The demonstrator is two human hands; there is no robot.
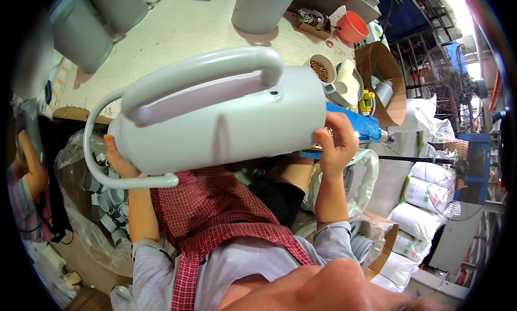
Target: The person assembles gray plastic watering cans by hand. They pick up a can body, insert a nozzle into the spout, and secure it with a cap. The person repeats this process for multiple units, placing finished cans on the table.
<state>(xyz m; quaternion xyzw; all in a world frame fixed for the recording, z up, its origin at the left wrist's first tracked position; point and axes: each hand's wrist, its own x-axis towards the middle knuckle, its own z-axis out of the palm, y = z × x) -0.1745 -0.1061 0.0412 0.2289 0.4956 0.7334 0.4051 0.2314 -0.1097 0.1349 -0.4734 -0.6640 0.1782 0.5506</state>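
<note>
A large pale grey plastic jug [237, 125] lies on its side in the air in front of me, its long handle [204, 68] facing up and away. At its left end, a thin curved grey arm [91, 133] loops round past my left hand [121, 159], which grips that end from below. My right hand [340, 141] is at the right end, fingers bent and thumb against the rim. Small golden pieces show beside that thumb; whether they are in the hand or behind it, I cannot tell. A small hole shows near the handle's right foot.
On the pale worktable [177, 25] stand several grey jug bodies [258, 9]. A cup of small brass-coloured pieces [319, 68], a red pot [353, 26] and a blue tool [355, 122] are to the right. Below left is a plastic bag of grey parts [107, 208]. Another person's arm [33, 165] is far left.
</note>
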